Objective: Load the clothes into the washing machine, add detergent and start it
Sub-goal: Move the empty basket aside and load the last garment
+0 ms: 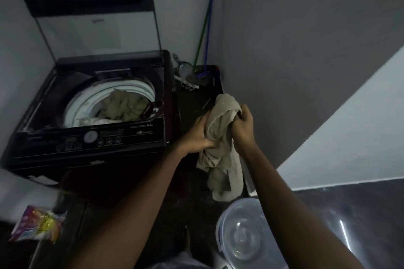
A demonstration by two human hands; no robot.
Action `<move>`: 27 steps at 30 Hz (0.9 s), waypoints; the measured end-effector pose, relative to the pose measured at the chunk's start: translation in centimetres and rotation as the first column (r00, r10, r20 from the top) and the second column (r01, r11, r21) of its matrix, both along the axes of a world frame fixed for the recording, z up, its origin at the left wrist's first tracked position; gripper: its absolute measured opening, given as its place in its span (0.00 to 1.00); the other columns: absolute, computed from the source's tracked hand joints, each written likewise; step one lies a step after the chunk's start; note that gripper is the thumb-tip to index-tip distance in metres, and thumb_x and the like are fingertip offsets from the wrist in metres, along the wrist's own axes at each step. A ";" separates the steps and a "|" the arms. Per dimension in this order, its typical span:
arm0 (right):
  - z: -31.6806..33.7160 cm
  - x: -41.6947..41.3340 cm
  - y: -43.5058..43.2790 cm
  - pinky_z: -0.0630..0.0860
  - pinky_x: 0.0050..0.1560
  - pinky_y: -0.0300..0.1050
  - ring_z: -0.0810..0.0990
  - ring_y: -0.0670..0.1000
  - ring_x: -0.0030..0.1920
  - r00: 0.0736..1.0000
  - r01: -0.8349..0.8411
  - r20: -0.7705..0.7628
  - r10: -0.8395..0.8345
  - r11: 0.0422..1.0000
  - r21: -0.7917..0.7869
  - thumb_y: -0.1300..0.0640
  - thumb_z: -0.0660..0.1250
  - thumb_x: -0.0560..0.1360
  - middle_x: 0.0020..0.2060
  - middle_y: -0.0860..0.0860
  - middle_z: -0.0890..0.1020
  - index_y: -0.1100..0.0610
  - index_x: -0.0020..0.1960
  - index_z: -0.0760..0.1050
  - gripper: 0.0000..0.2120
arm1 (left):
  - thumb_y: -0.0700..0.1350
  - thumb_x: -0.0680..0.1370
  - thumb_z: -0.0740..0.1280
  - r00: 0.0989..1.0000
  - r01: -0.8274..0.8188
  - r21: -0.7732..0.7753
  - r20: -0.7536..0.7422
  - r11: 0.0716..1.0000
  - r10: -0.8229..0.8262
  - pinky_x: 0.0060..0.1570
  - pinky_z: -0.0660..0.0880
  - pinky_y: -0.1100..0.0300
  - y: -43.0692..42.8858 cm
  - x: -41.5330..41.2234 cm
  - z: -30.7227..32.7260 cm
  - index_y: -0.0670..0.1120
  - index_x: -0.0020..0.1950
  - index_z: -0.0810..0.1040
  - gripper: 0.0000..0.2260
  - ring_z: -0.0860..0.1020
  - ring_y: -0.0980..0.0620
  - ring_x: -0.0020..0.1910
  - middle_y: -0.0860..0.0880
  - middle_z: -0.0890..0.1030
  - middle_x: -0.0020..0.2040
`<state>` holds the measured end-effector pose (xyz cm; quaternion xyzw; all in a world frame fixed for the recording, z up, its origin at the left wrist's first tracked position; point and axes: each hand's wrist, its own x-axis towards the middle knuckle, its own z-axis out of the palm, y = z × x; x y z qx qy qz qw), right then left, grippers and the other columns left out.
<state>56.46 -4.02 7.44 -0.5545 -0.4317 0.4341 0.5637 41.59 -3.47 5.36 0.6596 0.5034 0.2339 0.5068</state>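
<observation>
A dark top-loading washing machine stands at the left with its lid raised. Beige and white clothes lie in its white drum. To the right of the machine, both hands hold a bunched beige garment in the air; its lower part hangs down. My left hand grips its left side and my right hand grips its top right. A colourful detergent packet lies at the lower left, on a dark surface in front of the machine.
A pale plastic bucket stands on the floor below the garment. Green and blue broom handles lean in the far corner behind a dustpan. A grey wall closes the right side. The floor between machine and wall is narrow and dark.
</observation>
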 end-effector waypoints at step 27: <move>1.2 -29.2 15.6 0.77 0.45 0.43 0.81 0.49 0.50 0.694 -0.426 0.469 0.546 0.837 -0.344 0.48 0.72 0.72 0.52 0.50 0.82 0.51 0.61 0.75 0.20 | 0.31 0.72 0.71 0.699 -0.647 0.066 0.449 0.760 0.556 0.52 0.76 0.67 16.0 -32.9 7.8 0.49 0.78 0.58 0.39 0.75 0.53 0.60 0.50 0.72 0.67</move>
